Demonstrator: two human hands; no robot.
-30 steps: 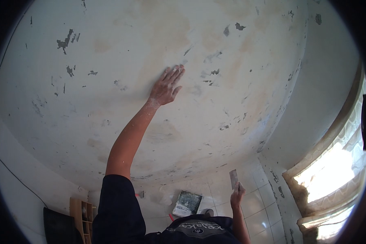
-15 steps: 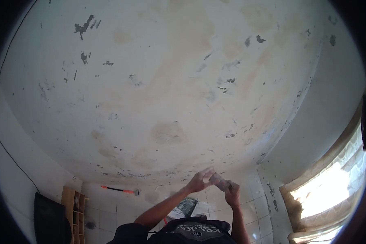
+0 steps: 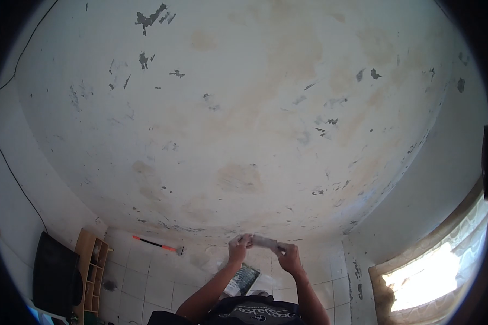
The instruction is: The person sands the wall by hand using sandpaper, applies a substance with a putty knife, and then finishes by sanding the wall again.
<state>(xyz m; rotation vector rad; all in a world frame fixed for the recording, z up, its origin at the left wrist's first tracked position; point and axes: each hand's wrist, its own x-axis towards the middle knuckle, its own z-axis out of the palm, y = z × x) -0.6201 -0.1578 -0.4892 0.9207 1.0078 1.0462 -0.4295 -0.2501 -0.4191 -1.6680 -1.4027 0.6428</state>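
Observation:
A dusty grey-brown strip, which looks like a folded piece of sandpaper (image 3: 264, 241), is stretched between my two hands in front of the wall's base. My left hand (image 3: 238, 250) pinches its left end with curled fingers. At the other end, the fingers and thumb of my right hand (image 3: 289, 258) are closed on it. Whitish dust coats my fingers. Behind the hands rises a pale wall (image 3: 200, 130) with grey chipped spots and beige patches. Below them, a printed bag or sheet (image 3: 244, 278) lies on the floor, partly covered by my left arm and shirt.
A long-handled scraper (image 3: 158, 245) in orange and black lies on the tiled floor (image 3: 160, 276) near the wall. At left stand a wooden shelf unit (image 3: 88, 273) and a black panel (image 3: 57, 273). A bright curtained window (image 3: 425, 271) is on the right.
My hands have drawn level, and the sandpaper has turned from slanted to nearly horizontal. My left hand now grips its left end. The view has shifted slightly.

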